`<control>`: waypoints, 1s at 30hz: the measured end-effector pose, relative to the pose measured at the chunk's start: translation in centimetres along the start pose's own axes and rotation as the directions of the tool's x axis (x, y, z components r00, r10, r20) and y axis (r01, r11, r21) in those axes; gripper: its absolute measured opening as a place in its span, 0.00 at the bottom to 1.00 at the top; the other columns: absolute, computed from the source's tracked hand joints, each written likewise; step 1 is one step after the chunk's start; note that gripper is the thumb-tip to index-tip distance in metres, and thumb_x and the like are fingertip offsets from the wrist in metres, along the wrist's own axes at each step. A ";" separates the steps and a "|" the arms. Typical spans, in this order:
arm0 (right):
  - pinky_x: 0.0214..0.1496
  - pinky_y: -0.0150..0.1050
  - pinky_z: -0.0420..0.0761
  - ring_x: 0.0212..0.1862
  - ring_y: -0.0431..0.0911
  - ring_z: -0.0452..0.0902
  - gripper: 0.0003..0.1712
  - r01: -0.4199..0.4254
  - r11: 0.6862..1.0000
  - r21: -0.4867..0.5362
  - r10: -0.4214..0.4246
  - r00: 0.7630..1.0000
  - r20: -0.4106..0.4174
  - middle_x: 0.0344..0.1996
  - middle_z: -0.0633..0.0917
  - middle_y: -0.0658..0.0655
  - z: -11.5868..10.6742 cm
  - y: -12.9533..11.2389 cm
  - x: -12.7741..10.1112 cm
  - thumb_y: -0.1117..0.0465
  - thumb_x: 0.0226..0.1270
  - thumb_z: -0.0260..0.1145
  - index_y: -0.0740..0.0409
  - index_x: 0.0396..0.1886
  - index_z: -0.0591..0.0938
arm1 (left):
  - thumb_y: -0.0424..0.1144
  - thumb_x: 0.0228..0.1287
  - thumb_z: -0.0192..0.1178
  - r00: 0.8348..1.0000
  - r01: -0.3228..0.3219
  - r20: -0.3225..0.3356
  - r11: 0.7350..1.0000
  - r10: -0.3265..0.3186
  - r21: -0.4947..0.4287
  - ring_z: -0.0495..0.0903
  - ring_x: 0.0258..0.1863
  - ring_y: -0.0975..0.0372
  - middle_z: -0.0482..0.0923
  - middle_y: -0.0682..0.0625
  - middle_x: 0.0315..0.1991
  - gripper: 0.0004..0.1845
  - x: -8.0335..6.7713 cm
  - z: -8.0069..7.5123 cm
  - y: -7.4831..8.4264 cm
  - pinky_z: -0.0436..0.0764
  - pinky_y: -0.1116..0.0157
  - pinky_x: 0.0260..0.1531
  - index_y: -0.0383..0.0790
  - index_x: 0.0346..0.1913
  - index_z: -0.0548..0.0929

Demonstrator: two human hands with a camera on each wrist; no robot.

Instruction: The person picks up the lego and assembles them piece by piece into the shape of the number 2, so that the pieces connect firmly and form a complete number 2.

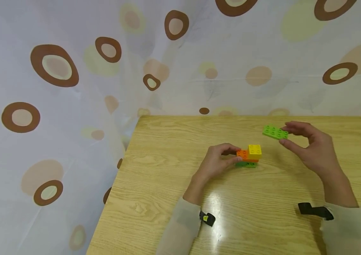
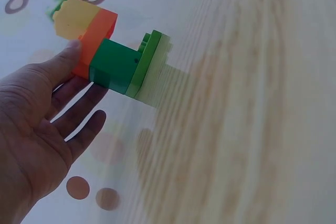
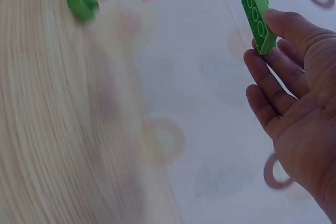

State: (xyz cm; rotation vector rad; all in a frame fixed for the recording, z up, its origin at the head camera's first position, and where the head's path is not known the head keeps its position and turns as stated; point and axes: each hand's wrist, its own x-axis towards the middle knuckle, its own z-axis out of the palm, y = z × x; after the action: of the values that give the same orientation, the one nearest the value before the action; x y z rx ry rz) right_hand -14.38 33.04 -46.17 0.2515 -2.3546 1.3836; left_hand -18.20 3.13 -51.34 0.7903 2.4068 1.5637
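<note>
A small brick stack stands on the wooden table (image 1: 167, 184): a yellow brick (image 1: 255, 150) and an orange brick (image 1: 242, 154) sit on top of green pieces (image 1: 246, 164). My left hand (image 1: 233, 156) grips the stack's orange end between thumb and fingers. In the left wrist view the thumb touches the orange brick (image 2: 100, 32), with a dark green brick (image 2: 115, 66) and a light green plate (image 2: 147, 64) under it. My right hand (image 1: 284, 136) pinches a flat light green plate (image 1: 275, 132) in the air, up and to the right of the stack. The right wrist view shows this plate (image 3: 257, 17) at my fingertips.
A pale curtain (image 1: 72, 88) with brown and beige rings hangs behind and to the left of the table. The table's left edge (image 1: 116, 184) runs diagonally toward me. Black wrist straps (image 1: 314, 210) sit on both sleeves.
</note>
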 end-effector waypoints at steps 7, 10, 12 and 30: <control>0.61 0.19 0.67 0.55 0.26 0.77 0.34 0.113 0.993 -0.017 -0.109 0.984 0.144 0.52 0.89 0.49 3.2 -1.8 0.0 0.76 0.58 0.79 0.54 0.65 0.84 | 0.43 0.69 0.72 1.000 0.004 -0.003 1.000 -0.004 0.013 0.86 0.52 0.68 0.89 0.58 0.51 0.16 0.3 0.0 0.0 0.82 0.71 0.56 0.45 0.56 0.89; 0.61 0.19 0.67 0.55 0.26 0.78 0.34 0.092 0.996 -0.004 -0.089 0.979 0.185 0.53 0.89 0.55 3.7 -2.1 -0.1 0.74 0.60 0.79 0.52 0.66 0.84 | 0.44 0.69 0.72 1.000 0.003 -0.004 1.000 -0.003 0.011 0.87 0.52 0.67 0.89 0.57 0.51 0.16 0.3 0.0 0.0 0.82 0.70 0.56 0.44 0.56 0.89; 0.62 0.18 0.66 0.54 0.26 0.79 0.34 0.083 0.997 0.000 -0.082 0.975 0.208 0.53 0.89 0.56 3.9 -2.4 -0.2 0.73 0.60 0.79 0.51 0.66 0.84 | 0.44 0.70 0.72 1.000 0.001 -0.003 1.000 -0.001 0.008 0.87 0.53 0.66 0.89 0.57 0.51 0.15 0.2 0.0 -0.1 0.82 0.70 0.56 0.44 0.56 0.89; 0.50 0.16 0.73 0.51 0.26 0.79 0.28 0.145 0.986 -0.085 -0.119 0.959 0.256 0.50 0.90 0.53 3.8 -2.8 -0.5 0.72 0.59 0.81 0.52 0.59 0.87 | 0.43 0.69 0.73 1.000 0.009 -0.002 1.000 -0.009 0.030 0.86 0.53 0.67 0.89 0.56 0.50 0.15 0.1 -0.1 0.2 0.82 0.70 0.57 0.44 0.54 0.89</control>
State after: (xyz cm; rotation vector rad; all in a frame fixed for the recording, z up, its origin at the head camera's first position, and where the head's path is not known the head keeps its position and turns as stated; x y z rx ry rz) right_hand -13.92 28.28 -45.79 0.5734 -2.5500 1.2241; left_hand -18.26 3.14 -51.06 0.7824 2.4371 1.5287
